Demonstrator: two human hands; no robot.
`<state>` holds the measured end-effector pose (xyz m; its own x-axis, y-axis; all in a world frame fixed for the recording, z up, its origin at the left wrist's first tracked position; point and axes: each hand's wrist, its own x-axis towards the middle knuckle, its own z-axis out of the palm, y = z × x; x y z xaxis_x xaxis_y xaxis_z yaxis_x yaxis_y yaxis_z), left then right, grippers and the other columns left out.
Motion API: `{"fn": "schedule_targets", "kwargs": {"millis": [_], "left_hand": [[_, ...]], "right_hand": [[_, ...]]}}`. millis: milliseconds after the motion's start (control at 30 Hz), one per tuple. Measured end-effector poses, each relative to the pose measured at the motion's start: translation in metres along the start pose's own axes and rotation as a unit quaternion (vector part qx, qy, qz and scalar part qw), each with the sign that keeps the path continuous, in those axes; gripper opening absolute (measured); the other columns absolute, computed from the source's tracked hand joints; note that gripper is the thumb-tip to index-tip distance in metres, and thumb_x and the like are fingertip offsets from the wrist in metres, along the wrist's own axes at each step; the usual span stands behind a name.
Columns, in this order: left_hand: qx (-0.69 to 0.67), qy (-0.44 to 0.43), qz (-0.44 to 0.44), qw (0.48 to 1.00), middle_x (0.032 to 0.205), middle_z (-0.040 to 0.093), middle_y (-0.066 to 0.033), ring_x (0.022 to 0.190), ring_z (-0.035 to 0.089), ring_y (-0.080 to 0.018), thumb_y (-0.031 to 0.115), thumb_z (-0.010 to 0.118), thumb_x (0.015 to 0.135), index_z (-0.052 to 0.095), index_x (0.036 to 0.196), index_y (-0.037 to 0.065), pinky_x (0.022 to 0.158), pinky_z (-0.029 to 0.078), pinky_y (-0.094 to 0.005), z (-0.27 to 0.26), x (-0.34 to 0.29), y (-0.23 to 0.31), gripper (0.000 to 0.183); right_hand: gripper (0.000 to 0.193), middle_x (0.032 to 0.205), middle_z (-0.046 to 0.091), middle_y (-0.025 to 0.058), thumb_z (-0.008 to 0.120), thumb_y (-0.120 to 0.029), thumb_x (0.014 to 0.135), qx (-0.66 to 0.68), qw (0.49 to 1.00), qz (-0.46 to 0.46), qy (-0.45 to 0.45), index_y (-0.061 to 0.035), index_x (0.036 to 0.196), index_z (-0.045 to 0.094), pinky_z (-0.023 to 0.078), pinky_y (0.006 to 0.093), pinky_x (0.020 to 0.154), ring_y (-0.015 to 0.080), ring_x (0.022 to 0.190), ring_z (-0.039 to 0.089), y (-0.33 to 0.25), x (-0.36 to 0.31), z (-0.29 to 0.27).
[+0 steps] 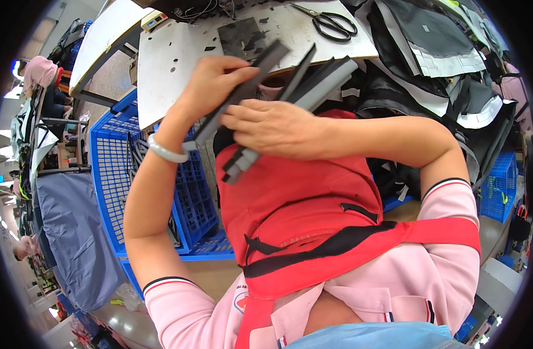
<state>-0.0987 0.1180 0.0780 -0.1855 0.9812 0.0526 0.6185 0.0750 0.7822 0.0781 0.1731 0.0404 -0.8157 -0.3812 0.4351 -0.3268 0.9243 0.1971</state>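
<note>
My left hand [211, 84] is closed on a dark grey flat strip [273, 55], thumb on top, and holds it slanting up to the right. Below it, my right hand [278, 129] wraps round a bundle of black and grey strips [329, 82], whose ends stick out on both sides of the fist. The fingertips of the right hand are close to the dark strip; whether they press on it I cannot tell. Both hands are above the red apron [295, 186] over my lap. Some blur softens the strip and fingers.
Ahead stands a white worktable [173, 75] with black scraps, a dark square plate [237, 39] and black-handled scissors [330, 26]. Blue plastic crates [112, 186] stand at my left. Black and white cut panels [435, 41] pile up at the right, with another blue crate [499, 189] beyond.
</note>
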Motion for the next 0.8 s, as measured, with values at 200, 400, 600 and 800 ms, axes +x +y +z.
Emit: {"fn": "schedule_targets", "kwargs": {"millis": [200,400,600,800], "left_hand": [[-0.116,-0.033,-0.014,0.993,0.083,0.070,-0.0046,0.074,0.059,-0.0112,0.033,0.063,0.093,0.070,0.107,-0.002,0.070,0.048,-0.0262,0.008,0.007,-0.011,0.038],[-0.153,-0.094,-0.181,0.967,0.075,0.064,-0.0003,0.065,0.057,-0.0076,0.035,0.057,0.098,0.070,0.103,0.000,0.062,0.046,-0.0227,-0.024,-0.039,-0.048,0.038],[0.010,0.121,-0.022,0.992,0.077,0.067,-0.0006,0.065,0.052,-0.0053,0.025,0.068,0.090,0.074,0.100,0.000,0.060,0.042,-0.0210,-0.042,-0.011,-0.016,0.027],[0.081,0.166,0.012,0.983,0.079,0.068,-0.0027,0.071,0.056,-0.0081,0.030,0.070,0.089,0.074,0.103,0.002,0.066,0.045,-0.0229,-0.056,0.027,-0.032,0.032]], "right_hand": [[0.017,0.094,0.065,0.0106,0.061,-0.012,0.080,0.050,0.968,0.154,-0.190,-0.0079,0.096,0.062,0.046,0.0377,0.089,0.0273,0.098,0.060,0.032,0.015,-0.001],[0.052,0.107,0.064,0.0224,0.071,-0.017,0.074,0.136,0.926,0.328,-0.127,0.0024,0.120,0.056,0.046,0.0424,0.092,0.0372,0.106,0.059,0.111,-0.042,-0.075],[0.055,0.102,0.065,0.0191,0.073,-0.019,0.073,0.252,0.885,0.381,-0.089,0.0022,0.120,0.055,0.046,0.0368,0.091,0.0258,0.099,0.063,0.147,-0.040,-0.086],[0.036,0.077,0.062,0.0104,0.075,-0.023,0.072,0.261,0.821,0.483,-0.156,-0.0004,0.094,0.057,0.046,0.0376,0.073,0.0203,0.077,0.058,0.166,-0.012,-0.097]]}}
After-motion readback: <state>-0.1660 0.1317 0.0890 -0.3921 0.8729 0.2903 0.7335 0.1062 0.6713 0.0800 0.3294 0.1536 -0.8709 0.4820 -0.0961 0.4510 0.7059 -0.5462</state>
